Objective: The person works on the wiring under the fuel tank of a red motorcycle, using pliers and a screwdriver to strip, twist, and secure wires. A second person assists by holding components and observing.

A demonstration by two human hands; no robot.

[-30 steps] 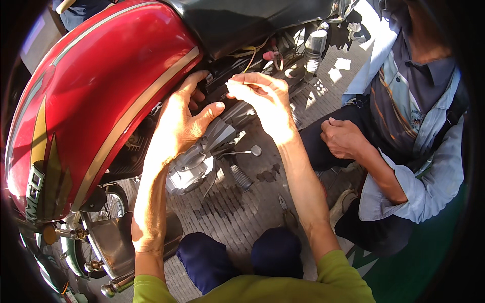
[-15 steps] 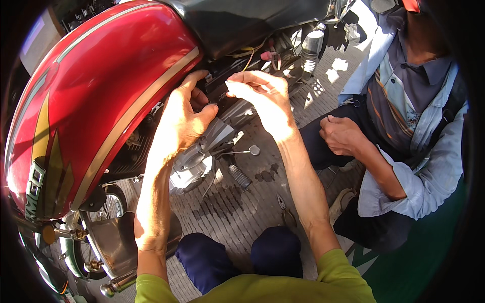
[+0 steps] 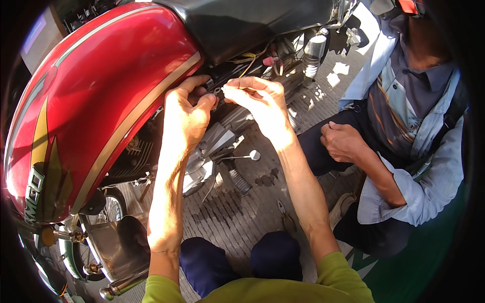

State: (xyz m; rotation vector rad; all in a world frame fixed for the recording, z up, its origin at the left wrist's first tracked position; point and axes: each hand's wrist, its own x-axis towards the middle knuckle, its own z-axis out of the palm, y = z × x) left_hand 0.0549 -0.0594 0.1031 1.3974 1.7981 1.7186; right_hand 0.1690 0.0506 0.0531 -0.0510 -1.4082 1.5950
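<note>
A red motorcycle fuel tank [image 3: 96, 96] with cream and gold stripes fills the left, beside a black seat [image 3: 242, 25]. Just below the seat, my left hand [image 3: 188, 112] reaches in with curled fingers, its thumb against a small metal piece [image 3: 217, 91], partly hidden. My right hand [image 3: 260, 107] is closed in a pinch at that piece, close to my left thumb; exactly what its fingertips grip is too small to make out. Yellow wires [image 3: 250, 56] and a pink part [image 3: 271, 61] lie just behind my fingers, among dark frame parts.
A seated person [image 3: 404, 116] in a light blue shirt is at right, a hand [image 3: 342, 143] resting near the knee. Pliers [image 3: 284, 214] lie on the ridged pavement [image 3: 217, 222] between my right forearm and knees. A chrome crash bar [image 3: 113, 292] juts out at lower left.
My left hand has shifted right, toward my right hand, and a small metal piece now shows between them. My right hand has dropped slightly. The other person's hand has stayed by the knee.
</note>
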